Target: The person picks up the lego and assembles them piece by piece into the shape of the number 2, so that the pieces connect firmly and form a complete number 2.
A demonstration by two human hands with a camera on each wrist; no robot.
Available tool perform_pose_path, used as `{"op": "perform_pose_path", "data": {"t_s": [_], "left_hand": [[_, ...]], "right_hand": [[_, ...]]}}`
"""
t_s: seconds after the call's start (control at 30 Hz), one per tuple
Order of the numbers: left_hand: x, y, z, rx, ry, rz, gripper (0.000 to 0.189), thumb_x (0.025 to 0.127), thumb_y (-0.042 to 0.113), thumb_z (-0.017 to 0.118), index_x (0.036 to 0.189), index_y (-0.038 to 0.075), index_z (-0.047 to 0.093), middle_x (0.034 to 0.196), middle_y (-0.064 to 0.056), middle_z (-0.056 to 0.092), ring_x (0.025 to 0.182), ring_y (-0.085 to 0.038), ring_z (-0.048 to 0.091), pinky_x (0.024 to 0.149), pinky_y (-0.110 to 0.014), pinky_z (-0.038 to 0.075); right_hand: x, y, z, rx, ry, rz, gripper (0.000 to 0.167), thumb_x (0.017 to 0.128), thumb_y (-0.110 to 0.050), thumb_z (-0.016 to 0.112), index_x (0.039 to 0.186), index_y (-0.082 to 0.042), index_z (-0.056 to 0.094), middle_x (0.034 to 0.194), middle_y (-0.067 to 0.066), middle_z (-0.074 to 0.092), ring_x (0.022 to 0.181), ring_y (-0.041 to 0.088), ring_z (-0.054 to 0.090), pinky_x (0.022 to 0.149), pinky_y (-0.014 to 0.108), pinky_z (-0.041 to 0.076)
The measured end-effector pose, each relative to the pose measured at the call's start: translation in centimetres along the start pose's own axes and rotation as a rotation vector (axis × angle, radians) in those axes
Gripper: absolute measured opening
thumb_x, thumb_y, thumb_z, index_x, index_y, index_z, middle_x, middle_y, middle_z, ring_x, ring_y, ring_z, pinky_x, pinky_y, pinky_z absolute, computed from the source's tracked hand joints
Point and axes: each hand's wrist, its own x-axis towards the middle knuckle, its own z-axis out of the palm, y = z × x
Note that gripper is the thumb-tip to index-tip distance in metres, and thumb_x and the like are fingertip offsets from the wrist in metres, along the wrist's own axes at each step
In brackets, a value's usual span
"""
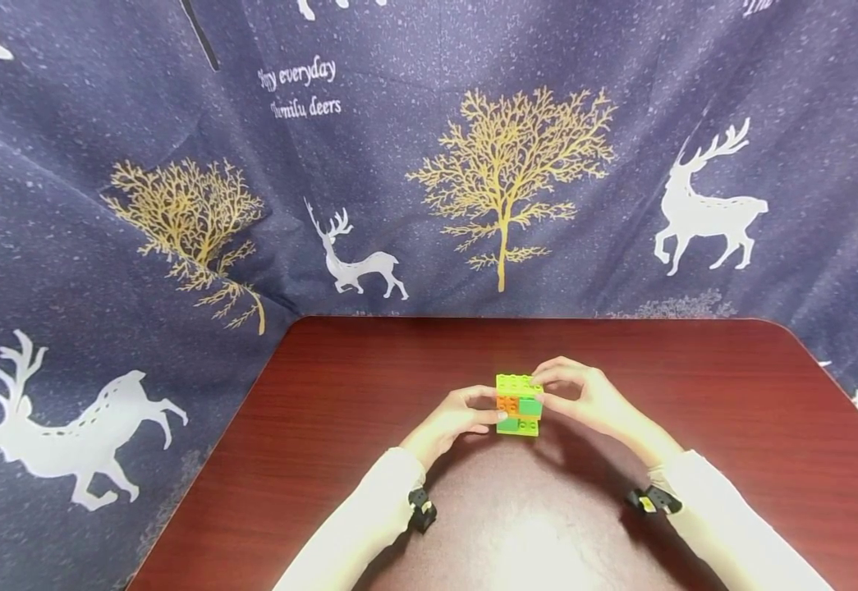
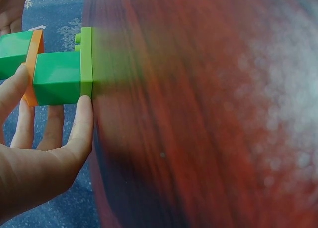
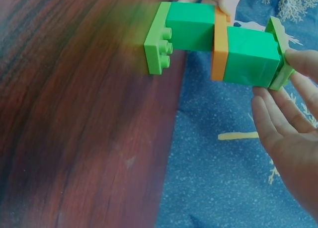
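A small stack of toy building blocks stands upright on the table. At its base lies a lime green studded plate (image 3: 157, 44), under a green block (image 2: 58, 78). Over that comes an orange plate (image 3: 220, 46) with studs showing, then a second green block (image 3: 251, 54) offset to the other side. Another lime studded plate (image 1: 513, 383) tops the stack. My left hand (image 1: 460, 416) grips the stack from the left, thumb at the orange plate and a fingertip at the base plate. From the right, my right hand (image 1: 585, 400) pinches the top plate between thumb and fingers.
The reddish-brown wooden table (image 1: 340, 427) has a bright glare patch near its front. Behind and beside it hangs a dark blue cloth (image 1: 429, 180) printed with deer and trees. Each wrist wears a black strapped device, such as the left one (image 1: 421, 509).
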Motion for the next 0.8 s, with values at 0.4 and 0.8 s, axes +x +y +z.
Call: {"op": "perform_pose_path", "data": {"t_s": [0.4, 0.8], "left_hand": [[-0.11, -0.14, 0.02, 0.005, -0.01, 0.007, 0.037, 0.08, 0.008, 0.077, 0.115, 0.006, 0.067, 0.108, -0.01, 0.068, 0.088, -0.019, 0.066, 0.077, -0.039, 0.055], [-0.14, 0.09, -0.04, 0.018, -0.001, 0.009, 0.037, 0.079, 0.009, 0.078, 0.115, 0.007, 0.067, 0.108, -0.008, 0.067, 0.09, -0.019, 0.066, 0.078, -0.04, 0.055]], "right_hand": [[-0.29, -0.57, -0.08, -0.063, -0.016, -0.011, 0.023, 0.077, 0.009, 0.073, 0.099, 0.001, 0.071, 0.1, 0.014, 0.065, 0.093, 0.029, 0.062, 0.084, 0.027, 0.05], [-0.12, -0.95, 0.1, -0.114, 0.007, -0.092, 0.024, 0.073, 0.013, 0.074, 0.094, 0.001, 0.071, 0.095, 0.014, 0.064, 0.089, 0.029, 0.06, 0.084, 0.019, 0.046]]}}
